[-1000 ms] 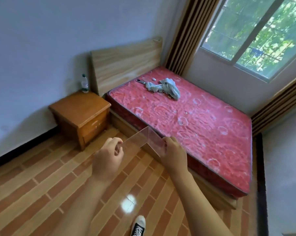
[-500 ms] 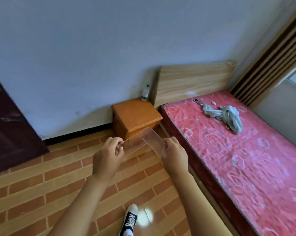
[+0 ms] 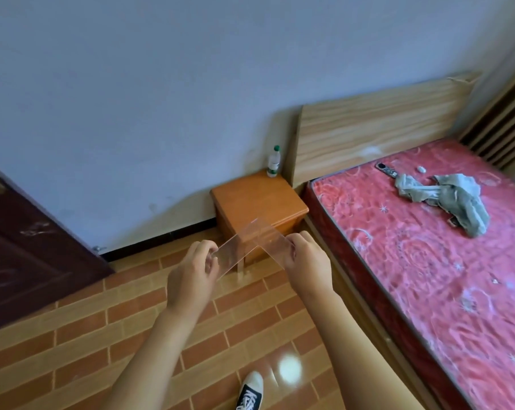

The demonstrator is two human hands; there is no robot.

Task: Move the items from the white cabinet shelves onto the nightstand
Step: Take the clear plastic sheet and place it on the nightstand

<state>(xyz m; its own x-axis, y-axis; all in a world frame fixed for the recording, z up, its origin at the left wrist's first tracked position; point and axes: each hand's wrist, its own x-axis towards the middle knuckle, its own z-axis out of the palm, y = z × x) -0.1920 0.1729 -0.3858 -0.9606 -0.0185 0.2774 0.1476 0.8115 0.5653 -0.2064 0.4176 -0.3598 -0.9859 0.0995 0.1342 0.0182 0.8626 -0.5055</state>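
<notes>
A clear bent acrylic stand [image 3: 250, 247] hangs in the air between both hands, its fold pointing up. My left hand [image 3: 191, 276] pinches its left end and my right hand [image 3: 308, 266] grips its right end. Just beyond it stands the orange wooden nightstand [image 3: 259, 199] against the wall, seen partly through the plastic. A clear water bottle [image 3: 273, 161] with a green cap stands at the nightstand's back right corner. The white cabinet is out of view.
A bed with a red mattress [image 3: 427, 276] and a wooden headboard [image 3: 377, 125] fills the right side; a grey cloth [image 3: 451, 199] and a remote [image 3: 385, 170] lie on it. A dark brown door [image 3: 22, 247] is at the left. Brick-pattern floor, my shoe [image 3: 250, 392] below.
The view has swung left and moved closer to the nightstand, which now lies right behind the stand. Both hands keep the same hold on the acrylic stand.
</notes>
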